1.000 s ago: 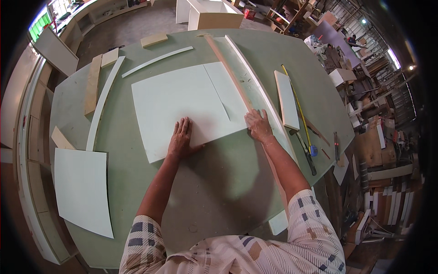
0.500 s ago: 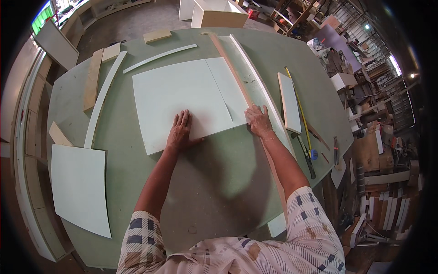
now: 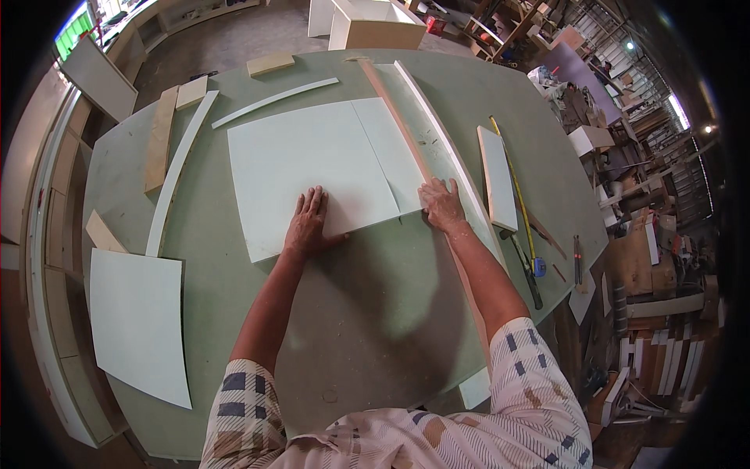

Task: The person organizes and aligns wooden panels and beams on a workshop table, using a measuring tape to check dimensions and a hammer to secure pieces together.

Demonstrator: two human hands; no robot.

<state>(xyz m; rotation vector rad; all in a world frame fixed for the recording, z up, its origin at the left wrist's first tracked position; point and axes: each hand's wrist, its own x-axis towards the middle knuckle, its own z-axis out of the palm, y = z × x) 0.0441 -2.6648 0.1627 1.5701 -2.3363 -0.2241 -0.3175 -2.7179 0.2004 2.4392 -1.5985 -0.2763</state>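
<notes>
A large white panel [image 3: 305,156] lies flat on the green tabletop, with a thin dark line running lengthwise near its right side. My left hand [image 3: 309,223] rests on the panel's near edge, fingers stretched flat and thumb out to the right. Along the panel's right side runs a long reddish-brown wooden strip [image 3: 396,113]. My right hand [image 3: 443,205] is closed over this strip at the panel's near right corner, its fingers bent; their undersides are hidden. Just right of that hand lies a long white-edged strip [image 3: 433,121], roughly parallel to the wooden one.
On the right of the green table [image 3: 391,313] lie a short white board [image 3: 497,176], a yellow tape measure [image 3: 539,267], a dark-handled tool [image 3: 531,285] and pliers [image 3: 577,258]. A smaller white panel [image 3: 137,320], a curved-looking white strip [image 3: 180,172] and wooden blocks [image 3: 160,141] are at left.
Both hands keep their places on the panel and the strip. The whole view has shifted very slightly; nothing on the table has clearly moved.
</notes>
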